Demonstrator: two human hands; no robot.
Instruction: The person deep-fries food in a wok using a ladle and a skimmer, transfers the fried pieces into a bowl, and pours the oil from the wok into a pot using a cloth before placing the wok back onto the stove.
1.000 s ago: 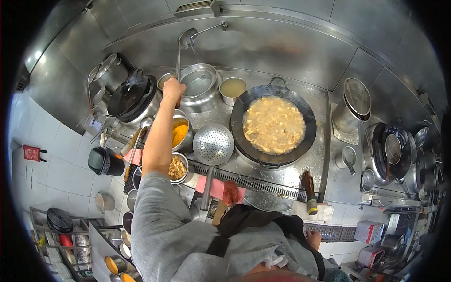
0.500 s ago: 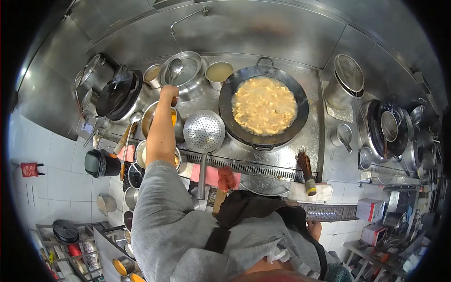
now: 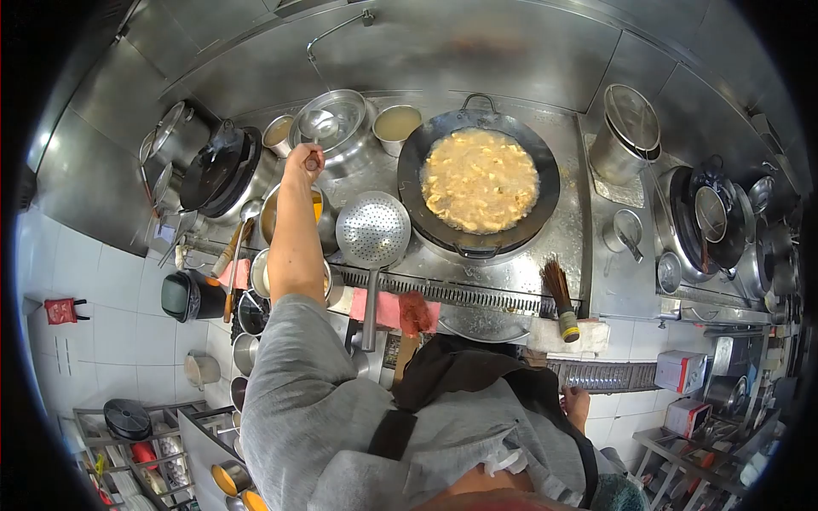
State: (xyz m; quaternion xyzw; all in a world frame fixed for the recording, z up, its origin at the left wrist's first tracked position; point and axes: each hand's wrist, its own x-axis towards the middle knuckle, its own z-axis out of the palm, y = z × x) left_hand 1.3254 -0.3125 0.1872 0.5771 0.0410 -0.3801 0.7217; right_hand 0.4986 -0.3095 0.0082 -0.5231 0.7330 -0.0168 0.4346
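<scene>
My left hand (image 3: 304,160) is closed around the handle of a ladle (image 3: 319,125) on the left side of the stove. The ladle's round bowl is over the wide metal pot (image 3: 359,149); I cannot tell whether it touches the liquid inside. Just below my left forearm sits a metal bowl (image 3: 271,219) with something orange in it. My right hand (image 3: 575,404) hangs low beside the black apron (image 3: 452,366); its fingers are small and partly hidden. A black wok (image 3: 550,183) holds pale yellow pieces in cloudy, bubbling liquid (image 3: 481,179).
A perforated skimmer (image 3: 373,228) lies left of the wok, its handle toward me. A bamboo brush (image 3: 558,294) rests at the stove's front right, near a pink cloth (image 3: 379,308). A small pot of liquid (image 3: 397,126) stands behind. Stacked woks (image 3: 213,175) are at left.
The ladle's bowl has turned, showing more of its round face over the pot. My left hand has rotated with the handle and shifted slightly. The whole view has moved a little.
</scene>
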